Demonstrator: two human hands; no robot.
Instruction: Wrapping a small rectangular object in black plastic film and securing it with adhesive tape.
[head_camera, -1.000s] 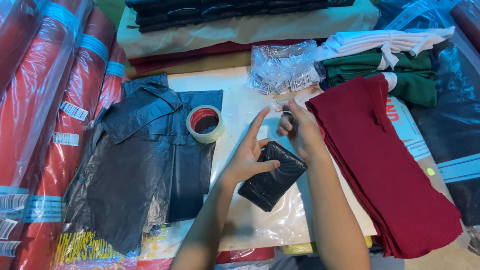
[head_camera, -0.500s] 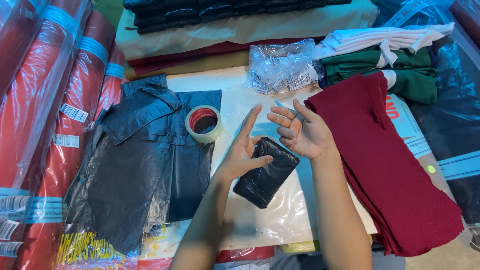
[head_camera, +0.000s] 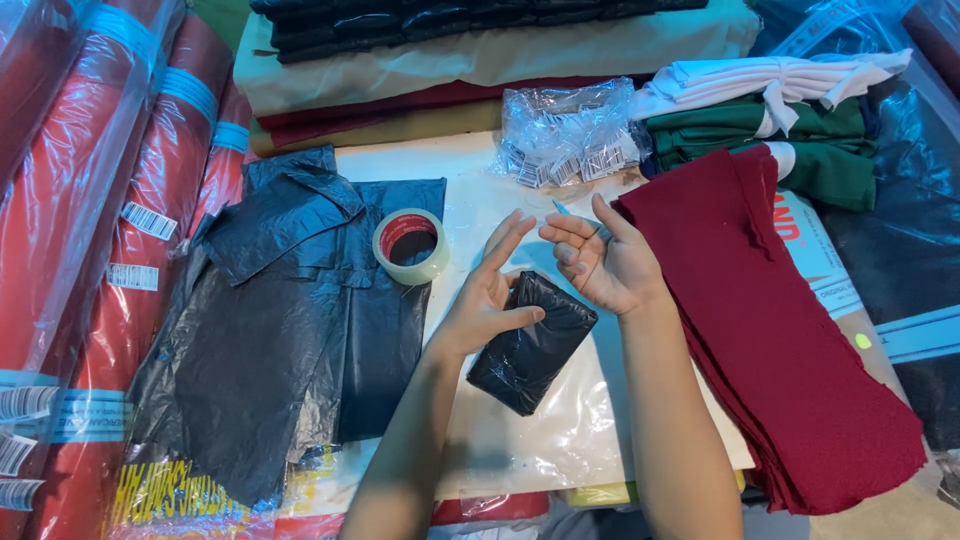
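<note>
Two hands meet: left hand (head_camera: 487, 295) open, thumb pressing the black packet (head_camera: 530, 343); right hand (head_camera: 600, 262) loosely curled, empty.

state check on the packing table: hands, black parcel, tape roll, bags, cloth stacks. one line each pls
left hand: thumb pressed on the parcel, fingers spread.
right hand: palm up above the table, fingers curled, not on the parcel.
black wrapped parcel: closed, lying flat, angled.
tape roll: flat on its side, untouched.
black plastic bags: flat, crumpled, piled.
dark red cloth stack: unwrapped, layered.
clear bag of tags: crumpled; can't tell if sealed.
</note>
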